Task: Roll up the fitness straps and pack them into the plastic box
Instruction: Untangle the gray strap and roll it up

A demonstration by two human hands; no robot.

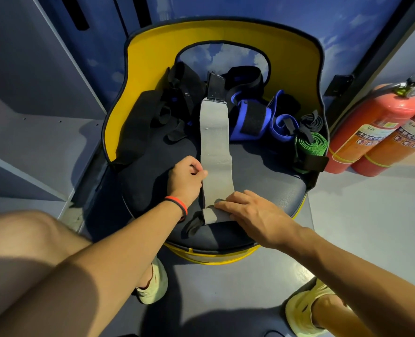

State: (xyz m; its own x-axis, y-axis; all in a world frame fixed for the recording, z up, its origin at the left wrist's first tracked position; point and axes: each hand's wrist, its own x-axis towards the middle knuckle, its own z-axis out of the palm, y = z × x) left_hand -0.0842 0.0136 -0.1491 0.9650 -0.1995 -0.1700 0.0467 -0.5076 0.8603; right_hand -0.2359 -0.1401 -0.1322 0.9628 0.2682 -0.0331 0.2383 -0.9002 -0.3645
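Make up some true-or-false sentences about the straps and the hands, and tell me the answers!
1. The grey strap lies stretched out on the seat. True.
2. Both hands hang in the air and touch nothing. False: the left hand pinches the grey strap's edge, and the right hand presses flat on its near end.
3. The green strap is rolled up. True.
4. The fire extinguishers are blue. False: they are red.
5. The wristband is on the right arm. False: it is on the left wrist.
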